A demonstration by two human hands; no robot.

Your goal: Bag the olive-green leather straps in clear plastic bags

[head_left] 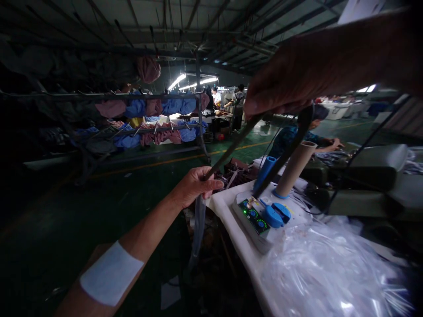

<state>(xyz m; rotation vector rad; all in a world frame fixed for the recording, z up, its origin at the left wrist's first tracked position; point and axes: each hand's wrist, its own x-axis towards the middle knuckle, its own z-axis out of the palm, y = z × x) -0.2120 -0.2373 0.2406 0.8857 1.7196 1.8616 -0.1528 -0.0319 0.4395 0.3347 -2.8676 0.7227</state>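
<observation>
A long dark narrow strip (231, 149) is stretched slantwise between my two hands. My left hand (197, 187) pinches its lower end between thumb and fingers, and a paler greyish length hangs below. Higher up and closer to the camera, my right hand (280, 81) is closed on the strip, its fingertips partly in shadow. From there another dark length runs down to a white box-shaped device (239, 207) with lit green indicators and blue dials. On top of the device is a blue round fitting (276, 214). A pale patch (111, 273) lies on my left forearm.
The device stands on a white-covered table (228, 220) beside a blue tube (265, 171), a brown cardboard tube (296, 167) and clear plastic bags (330, 273). Beyond it a person (287, 138) bends over work. A metal rack (155, 130) with bundled cloth stands left.
</observation>
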